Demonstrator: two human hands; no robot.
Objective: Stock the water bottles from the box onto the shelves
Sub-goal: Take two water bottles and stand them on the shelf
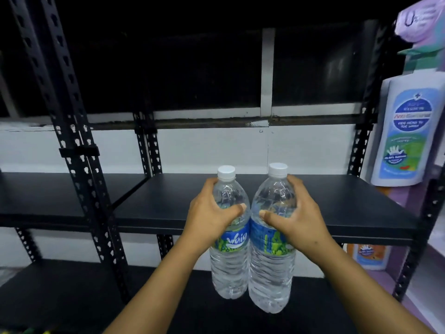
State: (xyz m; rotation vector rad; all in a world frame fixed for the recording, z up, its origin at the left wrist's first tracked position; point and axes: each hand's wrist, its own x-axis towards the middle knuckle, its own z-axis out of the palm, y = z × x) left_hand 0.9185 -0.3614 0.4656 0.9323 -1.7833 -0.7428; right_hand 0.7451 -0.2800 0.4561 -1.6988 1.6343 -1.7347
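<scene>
wall (pixel 204 150): white | window (pixel 207 71): dark; white frame | racking (pixel 79 150): black, perforated uprights

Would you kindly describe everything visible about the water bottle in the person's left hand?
The left water bottle is clear ribbed plastic, full, with a white screw cap and a blue-green label. It is held upright in front of the black shelf; the left hand grips its shoulder. It is beside, perhaps touching, the right bottle.

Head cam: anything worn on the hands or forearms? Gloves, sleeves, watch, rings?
Nothing worn that shows. Left hand and right hand are bare: no gloves, no rings visible. Both forearms are bare to the frame's bottom edge, with no sleeve, watch or band in view. Nails look short and unpainted. The upper arms lie out of frame.
</scene>
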